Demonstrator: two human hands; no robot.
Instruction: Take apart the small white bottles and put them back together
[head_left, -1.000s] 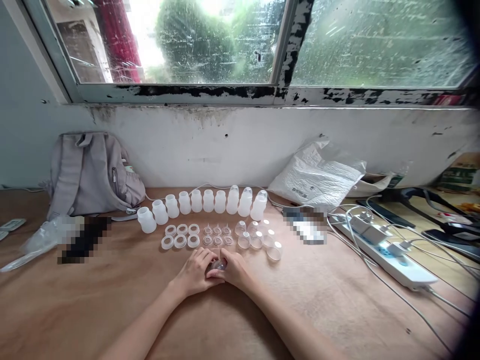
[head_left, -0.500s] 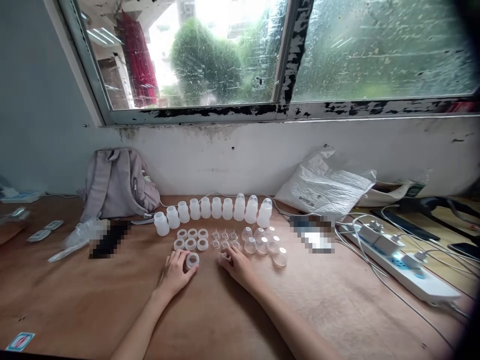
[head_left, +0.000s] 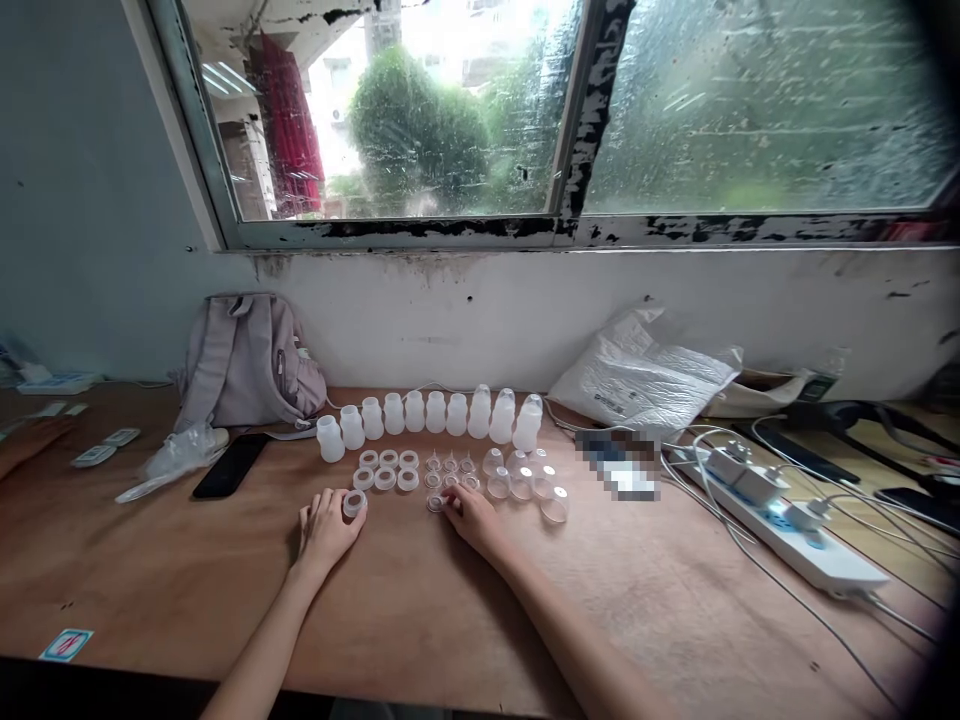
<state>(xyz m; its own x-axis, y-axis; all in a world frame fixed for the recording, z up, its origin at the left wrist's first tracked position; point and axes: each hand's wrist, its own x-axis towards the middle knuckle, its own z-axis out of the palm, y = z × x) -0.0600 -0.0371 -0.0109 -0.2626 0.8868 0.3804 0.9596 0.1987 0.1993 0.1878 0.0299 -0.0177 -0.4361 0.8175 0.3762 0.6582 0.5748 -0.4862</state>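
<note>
One clear teat (head_left: pixel 433 503) shows partly behind right fingers (head_left: pixel 458 502).

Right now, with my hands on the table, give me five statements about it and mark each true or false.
1. The backpack sits left of the bottles. True.
2. The left hand has its fingers around a ring. True.
3. The right hand grips a bottle. False: it is at a small clear piece.
4. Every bottle is capped. False: only the three rightmost are.
5. The power strip has plugs in it. True.
</note>
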